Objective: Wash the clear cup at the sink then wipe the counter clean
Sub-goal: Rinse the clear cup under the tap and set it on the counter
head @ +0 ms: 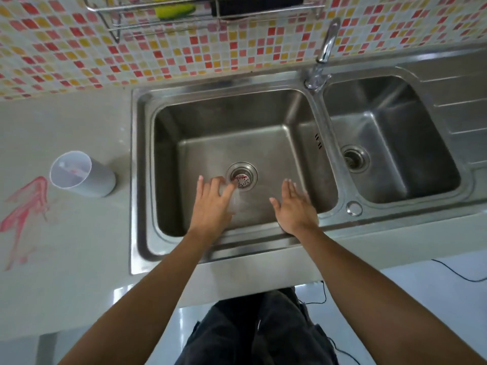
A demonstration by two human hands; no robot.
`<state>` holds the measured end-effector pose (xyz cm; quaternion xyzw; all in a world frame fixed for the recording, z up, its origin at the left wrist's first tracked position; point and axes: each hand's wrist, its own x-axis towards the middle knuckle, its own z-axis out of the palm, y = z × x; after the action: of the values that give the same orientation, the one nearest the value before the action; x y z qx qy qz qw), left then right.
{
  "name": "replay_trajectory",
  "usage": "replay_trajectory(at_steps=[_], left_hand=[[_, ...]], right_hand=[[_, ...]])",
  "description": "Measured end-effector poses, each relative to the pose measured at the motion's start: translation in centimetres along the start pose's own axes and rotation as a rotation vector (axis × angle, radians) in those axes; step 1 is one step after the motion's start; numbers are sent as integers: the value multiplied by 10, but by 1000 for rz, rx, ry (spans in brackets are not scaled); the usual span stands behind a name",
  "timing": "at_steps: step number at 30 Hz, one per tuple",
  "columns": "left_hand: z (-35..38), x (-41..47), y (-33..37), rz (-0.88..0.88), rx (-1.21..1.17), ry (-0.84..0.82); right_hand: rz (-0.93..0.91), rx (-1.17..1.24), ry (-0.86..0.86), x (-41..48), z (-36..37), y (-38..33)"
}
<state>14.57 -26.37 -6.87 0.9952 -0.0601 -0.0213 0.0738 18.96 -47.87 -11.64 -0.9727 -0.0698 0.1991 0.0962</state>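
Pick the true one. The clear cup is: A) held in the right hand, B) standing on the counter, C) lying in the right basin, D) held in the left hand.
D: the left hand curls its fingers round the clear cup over the sink; the right hand is spread open and holds nothing.

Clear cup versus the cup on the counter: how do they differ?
The clear cup is gripped by the left hand over the left basin; the frosted cup stands untouched on the counter. The clear cup is see-through, nearly vanishing against the steel; the frosted cup is milky white. The frosted cup holds a small item; the clear cup looks empty. Both are handleless.
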Motion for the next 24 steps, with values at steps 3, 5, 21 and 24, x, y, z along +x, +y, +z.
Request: replay_trajectory(at_steps=[3,5,21,24], left_hand=[[2,3,-4,93,143,21],[1,4,-6,142,219,14],[-3,17,-10,391,564,61],[3,17,-12,395,542,54]], right_hand=[[1,-33,-7,1,0,-2],[11,-40,-10,1,0,-2],[0,-18,-5,1,1,-2],[-6,-7,-9,2,2,-2]])
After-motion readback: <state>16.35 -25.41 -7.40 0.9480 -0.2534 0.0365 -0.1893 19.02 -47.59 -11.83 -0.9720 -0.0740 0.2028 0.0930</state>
